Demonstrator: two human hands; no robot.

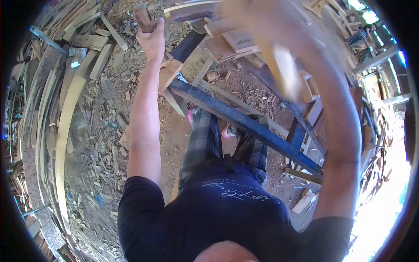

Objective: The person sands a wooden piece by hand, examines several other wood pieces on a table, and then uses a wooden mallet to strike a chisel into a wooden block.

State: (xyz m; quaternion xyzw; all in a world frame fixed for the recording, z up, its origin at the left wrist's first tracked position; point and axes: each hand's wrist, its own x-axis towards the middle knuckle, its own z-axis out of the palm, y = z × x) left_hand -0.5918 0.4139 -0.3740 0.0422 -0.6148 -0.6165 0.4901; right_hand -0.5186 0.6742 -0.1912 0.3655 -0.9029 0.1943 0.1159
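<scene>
My left hand point(151, 43) is wrapped round a short brown wooden piece point(143, 18) at the upper left. My right hand point(255, 17) is raised at the top and smeared by motion; its fingers cannot be made out. A blurred pale, elongated object point(283, 72) hangs below it, and whether the hand grips it is unclear. Between my arms, a dark beam point(244, 124) runs diagonally in front of my legs. A light wooden block point(169, 73) sits at its upper left end.
Wooden boards point(235, 41) are stacked beyond the beam. Long curved strips point(70, 113) lie at the left. Chips and offcuts point(102, 135) litter the ground. A pale crosspiece point(244, 106) runs beside the beam, and my legs point(203, 135) are close below it.
</scene>
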